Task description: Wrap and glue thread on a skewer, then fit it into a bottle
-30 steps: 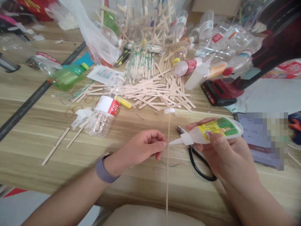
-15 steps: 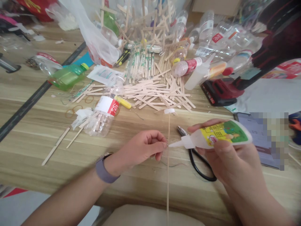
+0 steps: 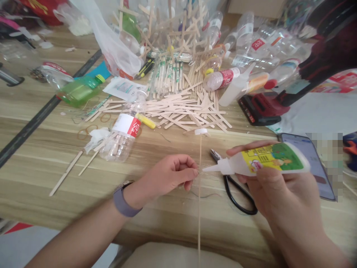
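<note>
My right hand [image 3: 281, 190] is wrapped round a glue bottle [image 3: 267, 160] with a yellow and green label. The bottle lies nearly level, its white nozzle pointing left, a little right of a thin wooden stick [image 3: 199, 208]. This stick runs from a white cap [image 3: 201, 131] toward the table's front edge. My left hand [image 3: 180, 171] is closed in a pinch beside the stick; what sits between its fingertips is too small to make out. Black-handled pliers [image 3: 240, 197] lie below the bottle, partly covered by it and my right hand.
Loose flat wooden sticks [image 3: 178, 109] are heaped behind the cap. A clear bottle with sticks in it [image 3: 119, 137] lies at the left, near a green bottle [image 3: 80, 91]. At the right are a red and black power tool [image 3: 262, 108] and a phone [image 3: 320, 175].
My right hand and the glue bottle have moved slightly right, so the nozzle tip is now apart from the stick and my left fingertips. My left hand has stayed in place.
</note>
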`<state>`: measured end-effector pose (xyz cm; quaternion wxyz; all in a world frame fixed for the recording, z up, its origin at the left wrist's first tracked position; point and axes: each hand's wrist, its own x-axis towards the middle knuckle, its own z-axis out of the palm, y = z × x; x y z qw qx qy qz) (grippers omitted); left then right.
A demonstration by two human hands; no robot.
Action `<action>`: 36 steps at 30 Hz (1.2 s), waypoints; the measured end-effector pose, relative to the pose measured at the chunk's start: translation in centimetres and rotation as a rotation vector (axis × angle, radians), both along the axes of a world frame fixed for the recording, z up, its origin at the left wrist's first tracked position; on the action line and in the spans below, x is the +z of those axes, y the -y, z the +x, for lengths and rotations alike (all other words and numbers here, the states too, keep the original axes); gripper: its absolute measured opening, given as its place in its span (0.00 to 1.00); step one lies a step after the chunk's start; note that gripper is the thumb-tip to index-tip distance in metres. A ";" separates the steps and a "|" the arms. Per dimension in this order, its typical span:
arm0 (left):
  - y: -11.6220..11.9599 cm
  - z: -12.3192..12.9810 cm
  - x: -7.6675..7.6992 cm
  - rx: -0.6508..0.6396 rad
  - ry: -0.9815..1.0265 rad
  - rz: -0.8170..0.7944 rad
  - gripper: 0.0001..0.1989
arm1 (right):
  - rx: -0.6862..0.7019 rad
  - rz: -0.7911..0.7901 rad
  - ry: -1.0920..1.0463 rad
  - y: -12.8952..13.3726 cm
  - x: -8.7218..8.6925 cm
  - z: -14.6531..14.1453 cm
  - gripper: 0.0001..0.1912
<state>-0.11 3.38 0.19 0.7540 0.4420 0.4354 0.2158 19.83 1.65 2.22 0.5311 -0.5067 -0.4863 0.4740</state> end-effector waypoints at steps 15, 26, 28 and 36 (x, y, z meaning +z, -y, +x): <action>0.1 0.0 0.0 -0.004 -0.004 0.011 0.07 | 0.068 0.074 0.146 0.0 0.3 0.1 0.13; 0.0 0.0 0.2 -0.001 -0.023 0.006 0.07 | 0.100 0.021 0.061 0.0 -0.5 0.5 0.12; 0.0 0.0 0.2 -0.001 -0.020 0.008 0.06 | 0.060 0.014 0.049 0.0 -0.5 0.4 0.11; 0.0 0.0 0.2 0.003 -0.020 0.009 0.07 | 0.043 0.028 0.054 -0.2 -0.7 0.4 0.12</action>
